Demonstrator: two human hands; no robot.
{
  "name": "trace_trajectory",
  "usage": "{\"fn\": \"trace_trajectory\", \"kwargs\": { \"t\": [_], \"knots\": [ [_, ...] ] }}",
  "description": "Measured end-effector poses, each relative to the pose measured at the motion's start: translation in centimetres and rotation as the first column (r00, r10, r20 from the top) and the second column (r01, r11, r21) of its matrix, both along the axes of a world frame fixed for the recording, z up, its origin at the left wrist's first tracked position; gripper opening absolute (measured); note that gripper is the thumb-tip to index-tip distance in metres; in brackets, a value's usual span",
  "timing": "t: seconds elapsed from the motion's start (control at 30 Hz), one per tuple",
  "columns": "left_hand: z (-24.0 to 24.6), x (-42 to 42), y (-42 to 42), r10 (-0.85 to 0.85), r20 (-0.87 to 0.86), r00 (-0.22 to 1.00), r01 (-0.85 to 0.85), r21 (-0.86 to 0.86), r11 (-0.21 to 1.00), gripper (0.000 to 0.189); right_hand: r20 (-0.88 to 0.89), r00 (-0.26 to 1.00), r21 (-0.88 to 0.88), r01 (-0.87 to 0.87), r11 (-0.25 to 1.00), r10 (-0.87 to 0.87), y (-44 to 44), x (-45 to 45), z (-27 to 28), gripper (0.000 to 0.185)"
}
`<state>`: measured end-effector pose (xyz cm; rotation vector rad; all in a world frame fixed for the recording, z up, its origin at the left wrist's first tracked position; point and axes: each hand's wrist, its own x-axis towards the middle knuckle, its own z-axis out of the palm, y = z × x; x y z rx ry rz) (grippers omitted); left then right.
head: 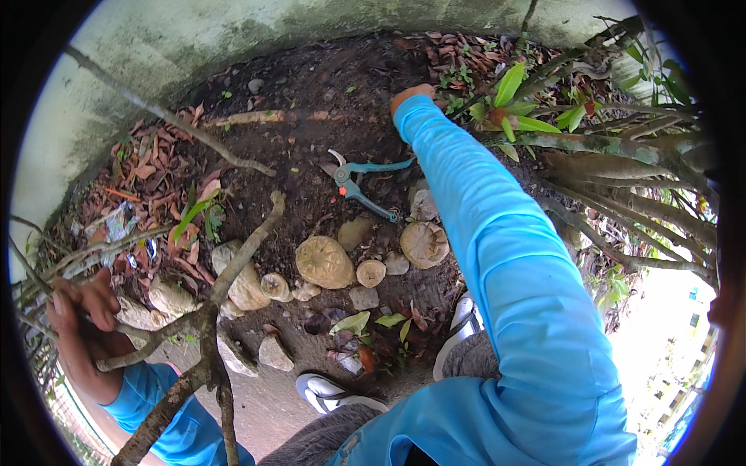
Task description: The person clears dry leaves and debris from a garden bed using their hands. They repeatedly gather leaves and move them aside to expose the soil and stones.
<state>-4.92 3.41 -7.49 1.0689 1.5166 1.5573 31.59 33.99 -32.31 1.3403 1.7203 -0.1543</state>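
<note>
My left hand [87, 326] is at the far left with its fingers curled about a thin branch [135, 332]. A cut branch stub crosses in front of that wrist. My right hand [414, 96] reaches down to the dark soil beside small green weeds [457, 77]. Its fingers are hidden behind the wrist and blue sleeve, so what it touches cannot be seen. Teal-handled bypass pruning shears [349, 173] lie on the soil with blades and handles spread, left of my right forearm.
Bare branches [247, 250] rise close in front at left; leafy stems [583, 140] fan out at right. A row of stones and upturned plastic bottles [324, 262] edges the soil. Dry leaves [154, 157] lie near the mossy wall [175, 52]. My sandalled feet [326, 391] stand below.
</note>
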Motion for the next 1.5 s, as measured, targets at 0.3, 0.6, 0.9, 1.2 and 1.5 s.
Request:
{"fn": "trace_trajectory", "kwargs": {
  "t": [0.3,0.6,0.9,1.2,1.5],
  "knots": [
    [-0.1,0.4,0.1,-0.013,-0.022,1.000,0.014,0.026,1.000,0.024,0.025,1.000,-0.046,0.007,0.999,-0.006,0.7,0.6,0.4,0.030],
    [0.0,0.4,0.2,0.000,-0.020,1.000,0.000,0.024,1.000,0.024,-0.187,0.978,0.017,0.102,0.995,-0.098,-1.9,-4.1,0.1,0.054],
    [-0.2,0.4,0.1,0.007,-0.046,0.999,-0.005,0.046,0.999,0.023,0.016,0.939,0.236,0.330,0.914,-0.343,0.7,2.7,-1.5,0.058],
    [0.0,1.0,0.4,0.012,-0.051,0.999,-0.010,0.049,0.999,0.022,0.132,0.910,0.180,0.369,0.912,-0.394,3.2,5.6,-2.1,0.058],
    [0.2,1.3,0.5,-0.006,-0.048,0.999,0.008,0.049,0.999,0.022,0.140,0.897,0.142,0.401,0.905,-0.420,0.3,4.4,2.1,0.056]
  ]
}}
